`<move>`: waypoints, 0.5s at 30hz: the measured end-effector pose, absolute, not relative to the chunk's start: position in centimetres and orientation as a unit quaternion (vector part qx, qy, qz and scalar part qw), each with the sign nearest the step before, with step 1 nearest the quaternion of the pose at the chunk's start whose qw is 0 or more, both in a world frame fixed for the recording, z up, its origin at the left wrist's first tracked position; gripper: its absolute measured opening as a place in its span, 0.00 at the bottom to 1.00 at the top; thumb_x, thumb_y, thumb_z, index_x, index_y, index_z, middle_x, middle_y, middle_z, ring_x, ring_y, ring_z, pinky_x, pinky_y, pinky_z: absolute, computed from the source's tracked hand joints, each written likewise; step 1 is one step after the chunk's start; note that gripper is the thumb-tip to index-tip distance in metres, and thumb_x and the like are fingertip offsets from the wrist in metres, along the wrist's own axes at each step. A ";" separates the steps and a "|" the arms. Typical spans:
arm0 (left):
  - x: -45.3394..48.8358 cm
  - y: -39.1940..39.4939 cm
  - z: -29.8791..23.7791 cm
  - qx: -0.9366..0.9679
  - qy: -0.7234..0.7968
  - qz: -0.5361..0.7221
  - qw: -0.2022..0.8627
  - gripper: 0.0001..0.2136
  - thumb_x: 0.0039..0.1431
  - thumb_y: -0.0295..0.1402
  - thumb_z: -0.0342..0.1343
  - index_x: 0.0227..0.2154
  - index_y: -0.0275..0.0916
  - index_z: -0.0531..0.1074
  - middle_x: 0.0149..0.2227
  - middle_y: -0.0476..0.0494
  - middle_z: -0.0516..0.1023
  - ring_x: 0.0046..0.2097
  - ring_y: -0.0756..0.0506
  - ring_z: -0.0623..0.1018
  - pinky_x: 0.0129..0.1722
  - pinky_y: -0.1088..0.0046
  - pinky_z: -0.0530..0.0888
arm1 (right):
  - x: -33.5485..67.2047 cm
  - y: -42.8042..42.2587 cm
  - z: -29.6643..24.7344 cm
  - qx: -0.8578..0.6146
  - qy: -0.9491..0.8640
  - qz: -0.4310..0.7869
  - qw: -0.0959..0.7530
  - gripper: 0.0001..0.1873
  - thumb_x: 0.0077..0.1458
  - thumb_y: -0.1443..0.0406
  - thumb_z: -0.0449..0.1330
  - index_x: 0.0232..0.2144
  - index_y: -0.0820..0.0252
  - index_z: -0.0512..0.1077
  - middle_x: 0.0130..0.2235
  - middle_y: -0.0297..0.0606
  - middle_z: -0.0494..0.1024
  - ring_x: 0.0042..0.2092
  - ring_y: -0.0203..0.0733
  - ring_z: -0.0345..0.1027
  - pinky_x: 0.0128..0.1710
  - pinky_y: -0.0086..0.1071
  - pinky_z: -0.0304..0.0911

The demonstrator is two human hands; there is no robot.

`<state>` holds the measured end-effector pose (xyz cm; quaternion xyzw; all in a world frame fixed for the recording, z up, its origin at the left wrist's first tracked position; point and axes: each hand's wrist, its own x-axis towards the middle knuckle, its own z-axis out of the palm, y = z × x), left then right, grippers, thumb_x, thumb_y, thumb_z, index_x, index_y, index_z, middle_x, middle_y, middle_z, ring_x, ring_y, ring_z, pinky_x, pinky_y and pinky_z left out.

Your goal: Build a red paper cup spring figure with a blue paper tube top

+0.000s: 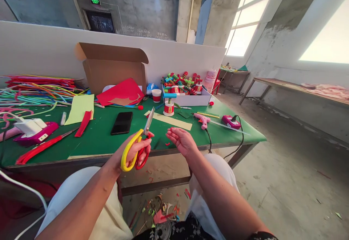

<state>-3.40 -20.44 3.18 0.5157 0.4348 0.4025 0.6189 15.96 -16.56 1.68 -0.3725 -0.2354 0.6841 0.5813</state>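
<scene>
My left hand [136, 152] grips yellow-and-red scissors [137, 145] by the handles, blades pointing up and closed over the green table [109, 138]. My right hand [182, 141] hovers just right of the scissors, palm up, fingers loosely curled and apart, with nothing clearly in it. A tiny red scrap [167, 143] lies on the table near its fingertips. Both hands are at the table's near edge, above my lap.
A black phone [121, 122], a pale yellow strip [171, 121], a pink glue gun [202, 120], a white box of craft figures [185, 89], a cardboard box [114, 67], red paper [121, 93] and pipe cleaners [32, 89] are on the table. Paper scraps [160, 211] litter the floor.
</scene>
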 end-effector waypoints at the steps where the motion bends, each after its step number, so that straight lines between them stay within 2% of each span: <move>1: -3.4 -20.4 3.1 0.515 0.434 0.404 0.619 0.20 0.55 0.42 0.57 0.48 0.40 0.64 0.20 0.56 0.69 0.12 0.55 0.62 0.11 0.81 0.62 | 15.9 -16.5 1.5 -0.376 -0.230 0.686 0.580 0.06 0.49 0.73 0.66 0.23 0.66 0.73 0.27 0.40 0.80 0.29 0.34 0.75 0.36 0.27 0.74; 4: -3.4 -20.4 3.1 0.512 0.438 0.405 0.619 0.20 0.55 0.42 0.58 0.48 0.40 0.64 0.20 0.56 0.70 0.12 0.55 0.62 0.11 0.81 0.62 | 15.7 -16.3 1.1 -0.378 -0.238 0.688 0.572 0.06 0.50 0.73 0.66 0.24 0.65 0.73 0.29 0.42 0.81 0.31 0.37 0.77 0.37 0.30 0.75; 10: -3.6 -20.4 3.2 0.510 0.443 0.406 0.615 0.21 0.54 0.42 0.58 0.48 0.40 0.64 0.20 0.55 0.70 0.12 0.54 0.63 0.11 0.80 0.62 | 15.4 -16.0 0.4 -0.355 -0.252 0.703 0.563 0.01 0.52 0.73 0.63 0.29 0.67 0.75 0.30 0.42 0.81 0.31 0.36 0.77 0.36 0.27 0.74; 15: -4.0 -20.3 3.3 0.516 0.444 0.410 0.607 0.20 0.54 0.43 0.58 0.48 0.40 0.65 0.20 0.55 0.70 0.13 0.54 0.63 0.12 0.80 0.62 | 15.5 -15.7 0.0 -0.329 -0.234 0.742 0.534 0.13 0.62 0.66 0.54 0.32 0.69 0.76 0.32 0.48 0.81 0.35 0.40 0.78 0.43 0.33 0.74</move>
